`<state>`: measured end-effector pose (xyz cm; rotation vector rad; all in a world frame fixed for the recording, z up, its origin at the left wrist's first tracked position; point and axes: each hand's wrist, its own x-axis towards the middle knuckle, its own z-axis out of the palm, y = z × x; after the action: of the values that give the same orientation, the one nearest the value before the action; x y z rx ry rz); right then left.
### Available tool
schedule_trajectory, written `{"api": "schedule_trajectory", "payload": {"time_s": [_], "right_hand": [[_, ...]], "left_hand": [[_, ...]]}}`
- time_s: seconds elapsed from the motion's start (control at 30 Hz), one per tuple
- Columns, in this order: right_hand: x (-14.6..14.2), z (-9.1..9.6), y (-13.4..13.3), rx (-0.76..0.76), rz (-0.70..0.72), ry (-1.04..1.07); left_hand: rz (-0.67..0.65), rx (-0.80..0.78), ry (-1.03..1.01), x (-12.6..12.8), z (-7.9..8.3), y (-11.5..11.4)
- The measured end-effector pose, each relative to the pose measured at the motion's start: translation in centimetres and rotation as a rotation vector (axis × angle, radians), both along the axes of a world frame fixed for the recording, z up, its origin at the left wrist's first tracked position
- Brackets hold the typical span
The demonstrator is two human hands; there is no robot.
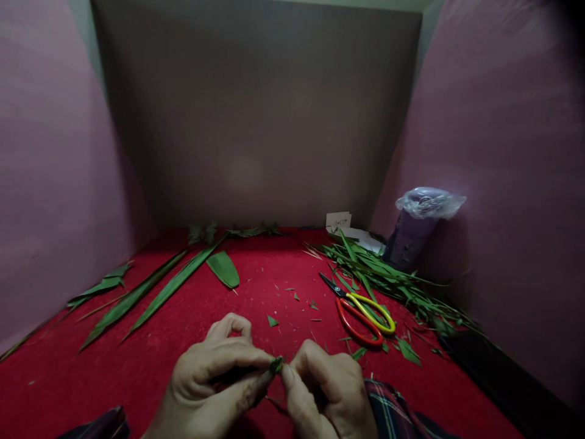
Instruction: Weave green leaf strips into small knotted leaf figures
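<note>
A small folded piece of green leaf [276, 365] is pinched between the fingertips of both my hands, low in the middle of the view. My left hand [214, 378] holds it between thumb and forefinger, the other fingers curled behind. From the other side, my right hand [326, 390] grips its edge with thumb and bent forefinger. Most of the leaf piece is hidden by the fingers. Beyond my right hand lie scissors [359, 311] with one red and one yellow handle, blades pointing to the far left and slightly apart.
Long green leaves [178, 292] and a broad cut leaf [223, 269] lie on the red cloth [150, 378] at left. A heap of leaf strips [388, 274] spreads along the right, before a purple bin [408, 238] lined with plastic. Leaf scraps [273, 321] dot the middle.
</note>
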<state>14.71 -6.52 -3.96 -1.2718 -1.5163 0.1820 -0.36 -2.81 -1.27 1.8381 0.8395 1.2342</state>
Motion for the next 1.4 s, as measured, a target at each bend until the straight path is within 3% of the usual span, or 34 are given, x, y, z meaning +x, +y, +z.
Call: {"api": "schedule_trajectory", "payload": {"time_s": [0.17,0.23,0.33,0.5,0.9,1.4], "right_hand": [[0.6,0.2,0.8,-0.161,0.087,0.123],[0.6,0.2,1.0,-0.142,0.094,0.189],[0.5,0.3,0.9,-0.112,0.112,0.24],[0.6,0.4,0.8,-0.011,0.097,0.211],[0.4,0.0,0.8,0.072,0.073,0.137],[0.4,0.0,0.7,0.05,0.043,0.084]], "left_hand": [[-0.124,-0.044,0.015,0.1,0.7,-0.9],[-0.099,-0.226,-0.077,0.3,0.5,-0.9],[-0.082,-0.654,-0.291,0.5,0.3,-0.4],[-0.2,-0.882,-0.406,0.7,0.3,0.7],[-0.226,-0.911,-0.393,0.7,0.6,0.8],[-0.232,-0.853,-0.36,0.5,-0.1,0.9]]}}
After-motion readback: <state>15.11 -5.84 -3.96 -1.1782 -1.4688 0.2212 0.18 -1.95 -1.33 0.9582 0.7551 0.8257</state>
